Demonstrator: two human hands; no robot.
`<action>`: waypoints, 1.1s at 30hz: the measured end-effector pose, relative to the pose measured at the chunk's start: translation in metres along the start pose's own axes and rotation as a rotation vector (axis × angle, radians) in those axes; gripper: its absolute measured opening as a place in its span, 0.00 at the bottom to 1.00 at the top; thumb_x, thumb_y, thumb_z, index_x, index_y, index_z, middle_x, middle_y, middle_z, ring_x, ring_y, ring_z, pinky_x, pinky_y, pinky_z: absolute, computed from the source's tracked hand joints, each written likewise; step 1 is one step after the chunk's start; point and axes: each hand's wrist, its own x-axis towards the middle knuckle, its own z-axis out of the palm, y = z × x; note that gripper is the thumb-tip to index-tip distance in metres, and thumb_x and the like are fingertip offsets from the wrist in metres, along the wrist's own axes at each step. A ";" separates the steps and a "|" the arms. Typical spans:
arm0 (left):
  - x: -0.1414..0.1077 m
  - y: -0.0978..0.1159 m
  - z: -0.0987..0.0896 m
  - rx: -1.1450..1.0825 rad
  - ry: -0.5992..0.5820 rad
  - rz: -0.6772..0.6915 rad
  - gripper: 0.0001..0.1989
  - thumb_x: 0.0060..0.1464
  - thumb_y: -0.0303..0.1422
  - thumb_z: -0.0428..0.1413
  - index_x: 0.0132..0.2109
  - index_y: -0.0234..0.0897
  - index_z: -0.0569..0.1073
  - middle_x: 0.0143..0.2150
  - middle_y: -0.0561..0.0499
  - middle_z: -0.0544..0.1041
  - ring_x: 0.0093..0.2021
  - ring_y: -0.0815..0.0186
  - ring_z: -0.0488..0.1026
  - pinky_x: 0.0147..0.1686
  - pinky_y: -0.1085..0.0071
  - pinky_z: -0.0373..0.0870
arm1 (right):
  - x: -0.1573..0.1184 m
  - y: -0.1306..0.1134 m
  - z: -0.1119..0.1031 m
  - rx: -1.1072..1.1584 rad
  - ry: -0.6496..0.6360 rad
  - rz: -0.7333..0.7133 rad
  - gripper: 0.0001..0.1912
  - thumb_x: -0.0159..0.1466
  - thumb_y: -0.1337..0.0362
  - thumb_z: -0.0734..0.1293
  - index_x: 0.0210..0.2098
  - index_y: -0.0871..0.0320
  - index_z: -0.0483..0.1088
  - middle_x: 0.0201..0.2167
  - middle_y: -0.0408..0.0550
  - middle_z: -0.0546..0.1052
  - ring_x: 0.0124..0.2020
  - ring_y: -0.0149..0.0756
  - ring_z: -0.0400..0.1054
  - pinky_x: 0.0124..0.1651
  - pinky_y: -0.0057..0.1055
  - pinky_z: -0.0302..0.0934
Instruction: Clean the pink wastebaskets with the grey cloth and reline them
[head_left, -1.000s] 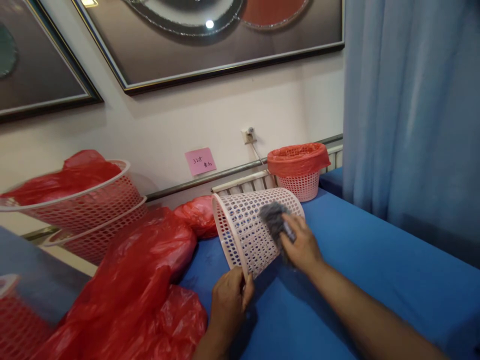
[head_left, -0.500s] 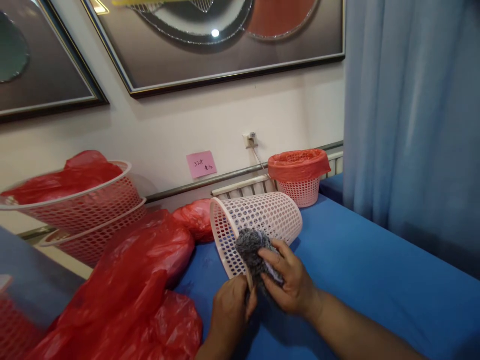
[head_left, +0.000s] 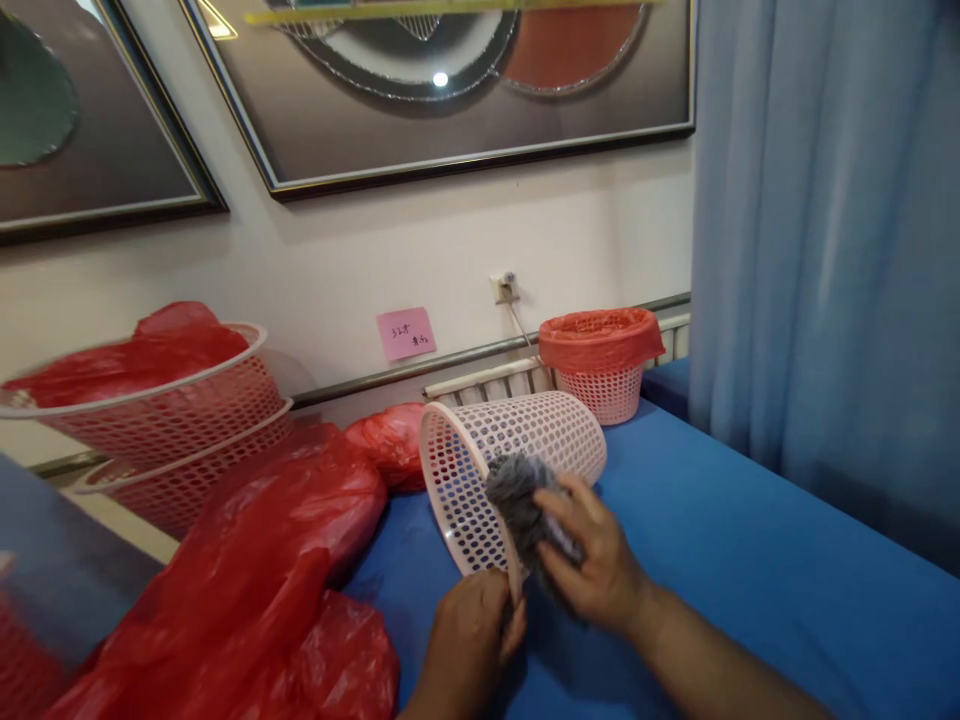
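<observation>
A pale pink perforated plastic basket point(head_left: 540, 430) lies on its side on the blue surface, its mouth facing left. My left hand point(head_left: 474, 620) is closed on the basket's rim at its lower near edge. In my right hand point(head_left: 596, 550) is a fuzzy grey cloth point(head_left: 517, 495), bunched up and pressed to the outside of the basket just behind the rim. The fingers of that hand are wrapped over the cloth. The part of the basket's wall behind the cloth is hidden.
Red plastic bags point(head_left: 247, 590) spread over the left of the blue surface point(head_left: 712, 560). Stacked pink baskets point(head_left: 172, 420) stand at the left, the top one holding a red bag. A red-lined basket point(head_left: 604, 390) stands behind, near a blue curtain point(head_left: 810, 250) and a wall socket point(head_left: 505, 289).
My right hand and the grey cloth have shifted slightly right along the basket. My left hand, still on the rim, sits a little lower and to the right.
</observation>
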 end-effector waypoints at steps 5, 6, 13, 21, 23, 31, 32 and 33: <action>-0.002 -0.001 0.000 0.003 -0.029 -0.017 0.10 0.60 0.25 0.54 0.32 0.43 0.63 0.25 0.54 0.74 0.22 0.65 0.71 0.24 0.70 0.61 | 0.008 0.030 -0.004 -0.139 0.076 0.251 0.23 0.66 0.64 0.63 0.60 0.55 0.73 0.55 0.57 0.75 0.55 0.47 0.74 0.58 0.46 0.70; -0.002 -0.001 0.001 0.009 -0.033 -0.007 0.11 0.59 0.25 0.54 0.32 0.43 0.62 0.25 0.54 0.74 0.22 0.65 0.71 0.24 0.69 0.61 | 0.014 0.046 -0.010 -0.205 0.099 0.384 0.23 0.65 0.63 0.63 0.59 0.56 0.73 0.52 0.57 0.76 0.53 0.48 0.75 0.58 0.48 0.70; -0.007 -0.006 0.008 -0.019 -0.195 -0.096 0.09 0.56 0.25 0.54 0.31 0.42 0.65 0.26 0.53 0.76 0.24 0.63 0.72 0.26 0.69 0.61 | 0.018 0.047 -0.017 -0.156 0.149 0.315 0.23 0.66 0.60 0.65 0.60 0.54 0.72 0.55 0.55 0.75 0.56 0.48 0.74 0.60 0.47 0.69; 0.008 -0.003 -0.014 -0.311 -0.212 -0.313 0.06 0.61 0.34 0.56 0.34 0.40 0.71 0.28 0.52 0.75 0.26 0.65 0.70 0.27 0.72 0.64 | 0.002 -0.015 -0.005 0.082 -0.036 -0.054 0.26 0.65 0.70 0.65 0.62 0.51 0.68 0.57 0.56 0.72 0.54 0.43 0.76 0.55 0.38 0.74; 0.019 -0.001 -0.022 -0.425 -0.108 -0.372 0.11 0.64 0.39 0.53 0.35 0.39 0.72 0.26 0.54 0.72 0.25 0.67 0.67 0.26 0.73 0.63 | 0.003 -0.015 -0.005 0.100 -0.088 -0.080 0.26 0.64 0.71 0.66 0.62 0.51 0.68 0.57 0.57 0.72 0.54 0.44 0.75 0.55 0.37 0.74; 0.023 -0.003 -0.023 -0.432 0.004 -0.347 0.14 0.63 0.34 0.52 0.27 0.39 0.67 0.22 0.57 0.65 0.21 0.70 0.61 0.22 0.74 0.55 | -0.011 -0.011 0.007 0.038 -0.102 -0.107 0.28 0.64 0.69 0.66 0.63 0.51 0.67 0.60 0.58 0.71 0.57 0.46 0.74 0.57 0.39 0.73; 0.020 -0.004 -0.021 -0.399 0.001 -0.326 0.14 0.63 0.32 0.51 0.28 0.39 0.68 0.22 0.56 0.66 0.21 0.70 0.61 0.22 0.74 0.55 | -0.010 -0.004 0.008 -0.008 -0.065 -0.070 0.27 0.64 0.68 0.65 0.62 0.51 0.69 0.59 0.57 0.72 0.57 0.46 0.74 0.57 0.41 0.73; 0.018 -0.004 -0.020 -0.362 0.001 -0.304 0.14 0.64 0.32 0.51 0.28 0.39 0.69 0.22 0.56 0.67 0.21 0.70 0.62 0.22 0.74 0.56 | -0.009 0.006 0.007 -0.060 -0.010 -0.012 0.25 0.64 0.67 0.65 0.61 0.52 0.71 0.58 0.57 0.73 0.57 0.47 0.73 0.57 0.42 0.72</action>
